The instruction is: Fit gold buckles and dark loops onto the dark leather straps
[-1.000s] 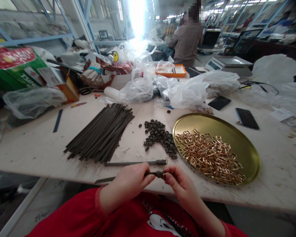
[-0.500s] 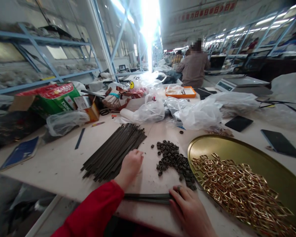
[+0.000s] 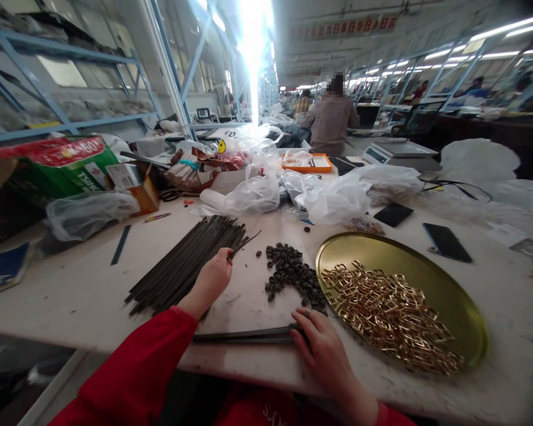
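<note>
A pile of long dark strips (image 3: 177, 266) lies slantwise on the table. At its right edge my left hand (image 3: 215, 273) is closed, pinching one dark strip (image 3: 250, 239) whose tip pokes out past the fingers. Near the front edge lies a smaller bundle of dark strips (image 3: 244, 336). My right hand (image 3: 320, 340) is over the right end of this bundle, fingers closed on it; the strip ends are hidden under the fingers. Between the hands and beyond them sits a heap of small dark loops (image 3: 293, 269). Right of it, an oval gold tray (image 3: 473, 331) holds many gold rectangular rings (image 3: 391, 313).
Clear plastic bags (image 3: 337, 198) crowd the back, with an orange box lid (image 3: 308, 163) and a scale (image 3: 400, 152). A phone (image 3: 448, 241) and a black flat object (image 3: 393, 214) lie behind the tray. A green-and-red carton (image 3: 66, 165) stands left. A person (image 3: 333, 121) is further off.
My left hand has closed on a strip whose end now shows beyond the fingers. The right hand stays at the bundle's end. The whole view has shifted, so things appear further left.
</note>
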### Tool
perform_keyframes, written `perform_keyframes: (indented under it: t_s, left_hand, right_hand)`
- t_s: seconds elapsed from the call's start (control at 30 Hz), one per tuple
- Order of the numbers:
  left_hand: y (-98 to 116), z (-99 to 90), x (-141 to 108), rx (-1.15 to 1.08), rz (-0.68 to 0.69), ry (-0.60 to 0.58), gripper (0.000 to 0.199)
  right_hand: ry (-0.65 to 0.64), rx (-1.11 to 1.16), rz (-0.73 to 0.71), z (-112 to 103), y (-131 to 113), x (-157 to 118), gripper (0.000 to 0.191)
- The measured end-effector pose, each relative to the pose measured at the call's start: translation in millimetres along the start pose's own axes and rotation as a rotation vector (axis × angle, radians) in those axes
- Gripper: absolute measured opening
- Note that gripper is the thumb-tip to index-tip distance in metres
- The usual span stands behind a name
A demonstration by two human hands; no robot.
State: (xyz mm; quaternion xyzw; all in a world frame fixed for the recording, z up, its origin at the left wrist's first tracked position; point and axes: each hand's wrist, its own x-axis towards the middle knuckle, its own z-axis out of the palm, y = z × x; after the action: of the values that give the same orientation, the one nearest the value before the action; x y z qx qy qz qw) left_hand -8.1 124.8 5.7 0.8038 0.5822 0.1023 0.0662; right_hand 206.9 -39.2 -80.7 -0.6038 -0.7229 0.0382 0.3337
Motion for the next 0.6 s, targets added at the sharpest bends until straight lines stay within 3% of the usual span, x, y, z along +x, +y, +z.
perform_keyframes:
  t_s: [0.07,0.17,0.23,0.3,0.4,0.5,0.6]
  left_hand:
    - [9.7,-9.2,-21.8,-0.092,0.1,-0.06,0.034]
    - [26.8,-16.2,-57.2,-0.34,0.193,-0.281,0.037]
    - [37.1,-15.3,-75.9,-0.446,0.197,-0.423,0.037]
    - [44.6,-11.3,-88.5,-0.487,0.178,-0.491,0.034]
    - [49.3,-4.6,-99.0,-0.454,0.125,-0.441,0.031]
    - [49.7,-0.5,-103.8,-0.383,0.117,-0.366,0.032]
    - [50.6,2.6,-104.7,-0.334,0.122,-0.362,0.033]
  right_hand:
    - [0.077,0.023,0.039,-5.9,5.1,-0.9,0.024]
    - [0.111,-0.05,0.113,-17.5,13.8,8.1,0.022]
    - [0.011,-0.178,0.126,-24.6,17.3,21.4,0.019]
    - [-0.152,-0.344,0.076,-29.0,18.3,36.7,0.015]
    - [-0.299,-0.514,-0.016,-29.0,17.4,53.8,0.011]
    - [-0.331,-0.523,-0.053,-24.2,17.6,61.3,0.01]
    - [-0.347,-0.519,-0.067,-20.2,19.8,66.6,0.01]
